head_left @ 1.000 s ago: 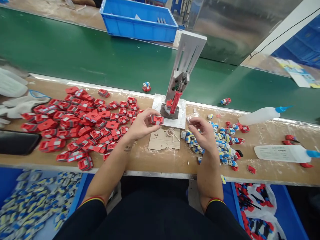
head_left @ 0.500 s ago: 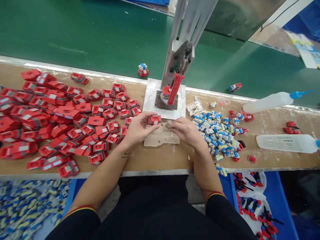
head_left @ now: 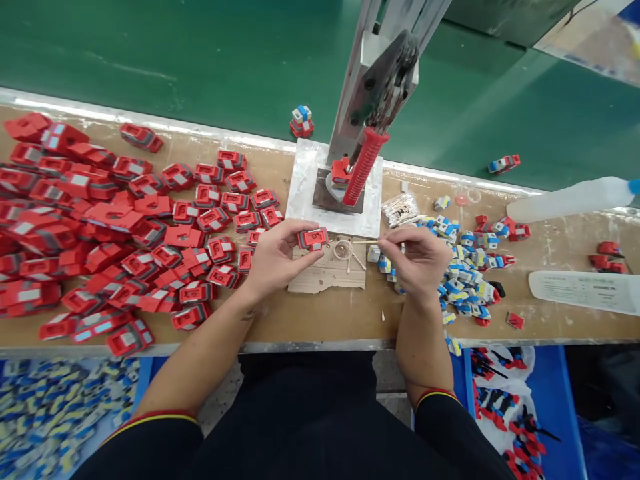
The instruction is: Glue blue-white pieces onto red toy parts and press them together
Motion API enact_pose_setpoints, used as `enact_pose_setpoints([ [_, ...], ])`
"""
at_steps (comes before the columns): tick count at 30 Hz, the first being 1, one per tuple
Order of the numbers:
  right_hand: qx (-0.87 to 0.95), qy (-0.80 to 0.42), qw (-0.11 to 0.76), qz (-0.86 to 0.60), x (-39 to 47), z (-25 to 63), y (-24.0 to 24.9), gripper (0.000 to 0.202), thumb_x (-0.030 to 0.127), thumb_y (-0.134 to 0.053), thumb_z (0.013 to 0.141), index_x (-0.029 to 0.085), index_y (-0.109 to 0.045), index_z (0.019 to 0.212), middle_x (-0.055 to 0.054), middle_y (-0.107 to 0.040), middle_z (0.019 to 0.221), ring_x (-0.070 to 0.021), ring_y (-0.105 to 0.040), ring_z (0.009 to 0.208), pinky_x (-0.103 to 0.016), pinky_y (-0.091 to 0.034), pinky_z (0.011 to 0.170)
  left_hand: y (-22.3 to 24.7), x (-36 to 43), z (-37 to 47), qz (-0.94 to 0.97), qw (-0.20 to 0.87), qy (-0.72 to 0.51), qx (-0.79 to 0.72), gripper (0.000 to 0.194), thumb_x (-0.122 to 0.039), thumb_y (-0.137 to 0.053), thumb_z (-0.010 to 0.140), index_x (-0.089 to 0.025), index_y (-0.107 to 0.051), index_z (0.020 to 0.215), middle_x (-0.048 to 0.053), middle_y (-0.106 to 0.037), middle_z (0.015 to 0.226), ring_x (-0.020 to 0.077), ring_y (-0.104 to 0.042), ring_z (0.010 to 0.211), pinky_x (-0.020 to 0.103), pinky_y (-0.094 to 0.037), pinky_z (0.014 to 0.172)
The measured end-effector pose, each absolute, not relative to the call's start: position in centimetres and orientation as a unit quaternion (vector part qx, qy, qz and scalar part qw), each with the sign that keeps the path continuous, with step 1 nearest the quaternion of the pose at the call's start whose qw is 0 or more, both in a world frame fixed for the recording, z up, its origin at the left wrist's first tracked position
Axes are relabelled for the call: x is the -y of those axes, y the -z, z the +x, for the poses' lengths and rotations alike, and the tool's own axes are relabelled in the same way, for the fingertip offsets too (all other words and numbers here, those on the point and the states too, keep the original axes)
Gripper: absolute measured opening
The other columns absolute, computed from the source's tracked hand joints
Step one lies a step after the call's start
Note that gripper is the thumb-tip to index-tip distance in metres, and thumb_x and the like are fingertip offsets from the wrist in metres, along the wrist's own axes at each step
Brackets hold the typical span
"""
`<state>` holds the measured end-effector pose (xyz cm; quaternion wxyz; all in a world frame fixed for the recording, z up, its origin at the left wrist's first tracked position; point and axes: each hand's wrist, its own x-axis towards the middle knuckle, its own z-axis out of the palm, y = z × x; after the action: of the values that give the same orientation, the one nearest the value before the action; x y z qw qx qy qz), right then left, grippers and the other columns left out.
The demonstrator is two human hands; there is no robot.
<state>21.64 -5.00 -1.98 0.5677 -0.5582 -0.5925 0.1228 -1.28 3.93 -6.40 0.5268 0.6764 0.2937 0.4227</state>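
Note:
Between the thumb and fingers of my left hand (head_left: 277, 260) is a red plastic toy-vehicle body (head_left: 313, 238), its hollow side facing up. My right hand (head_left: 417, 257) is closed in a pinch on a thin cotton swab (head_left: 365, 242), which points left toward the red body. Beneath the swab, a small round clear dish (head_left: 343, 250) sits on a torn piece of cardboard (head_left: 325, 277). Another swab (head_left: 349, 265) lies beside the dish. Right of the cardboard, my right hand hovers over the near side of a heap of small white, blue and yellow parts (head_left: 463, 273).
Many red bodies (head_left: 135, 223) cover the bench at left. A press with a red handle (head_left: 367, 167) stands on a metal plate (head_left: 303, 173) ahead. Swabs in a bundle (head_left: 400, 209) and white bottles (head_left: 575, 200) lie at right. Blue bins (head_left: 567, 400) sit below the bench edge.
My right hand has moved right, away from the dish, and the swab now shows stretched out from its fingers. My left hand still holds the red body. The view has shifted slightly.

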Motion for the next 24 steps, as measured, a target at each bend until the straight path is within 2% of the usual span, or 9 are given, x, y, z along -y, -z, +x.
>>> enact_pose_setpoints([
  [2,0.545,-0.113,0.636,-0.535,5.1,20.9,1.8,0.023,0.039,-0.082,0.091,0.027,-0.066,0.081,0.001,-0.071,0.070,-0.0167,-0.067,0.062,-0.033,-0.053,0.059,6.2,-3.5,-1.0,0.695,0.501,-0.440,-0.268,0.032,-0.029,-0.088,0.083,-0.018,-0.075,0.111,0.009,-0.080,0.110,0.0193,-0.078,0.100,0.030,-0.065,0.087],
  [4,0.531,-0.114,0.657,-0.523,5.0,19.9,1.8,0.028,0.044,-0.083,0.091,0.027,-0.063,0.080,0.002,-0.068,0.066,-0.0171,-0.067,0.060,-0.034,-0.055,0.059,6.1,-3.2,-0.9,0.714,0.479,-0.447,-0.247,0.030,-0.025,-0.089,0.083,-0.019,-0.077,0.110,0.007,-0.081,0.106,0.0177,-0.077,0.097,0.028,-0.063,0.086],
  [10,0.552,-0.160,0.623,-0.531,4.9,18.2,2.3,0.030,0.046,-0.080,0.093,0.026,-0.063,0.078,0.001,-0.071,0.066,-0.0170,-0.068,0.060,-0.033,-0.055,0.057,5.7,-2.7,-0.7,0.749,0.474,-0.405,-0.224,0.029,-0.030,-0.087,0.085,-0.021,-0.078,0.111,0.008,-0.082,0.104,0.0199,-0.078,0.094,0.033,-0.062,0.086],
  [16,0.562,-0.191,0.620,-0.513,4.9,18.1,2.9,0.021,0.037,-0.080,0.094,0.026,-0.067,0.081,0.000,-0.076,0.071,-0.0168,-0.072,0.065,-0.032,-0.055,0.058,5.7,-2.8,-0.8,0.745,0.483,-0.397,-0.231,0.030,-0.031,-0.087,0.085,-0.022,-0.079,0.112,0.008,-0.082,0.104,0.0209,-0.078,0.094,0.034,-0.062,0.087],
  [21,0.560,-0.178,0.601,-0.543,4.8,18.0,3.3,0.022,0.039,-0.079,0.094,0.027,-0.068,0.080,0.000,-0.075,0.070,-0.0179,-0.071,0.065,-0.034,-0.055,0.058,5.8,-2.8,-0.9,0.746,0.492,-0.379,-0.242,0.032,-0.033,-0.087,0.084,-0.022,-0.080,0.112,0.009,-0.082,0.105,0.0223,-0.078,0.095,0.036,-0.063,0.087],
  [24,0.572,-0.164,0.592,-0.544,4.8,18.3,3.2,0.020,0.035,-0.079,0.093,0.027,-0.068,0.079,0.000,-0.076,0.070,-0.0176,-0.071,0.064,-0.034,-0.055,0.057,5.9,-2.8,-0.9,0.746,0.485,-0.387,-0.241,0.031,-0.033,-0.087,0.084,-0.021,-0.079,0.112,0.009,-0.082,0.105,0.0214,-0.077,0.094,0.035,-0.063,0.087],
])
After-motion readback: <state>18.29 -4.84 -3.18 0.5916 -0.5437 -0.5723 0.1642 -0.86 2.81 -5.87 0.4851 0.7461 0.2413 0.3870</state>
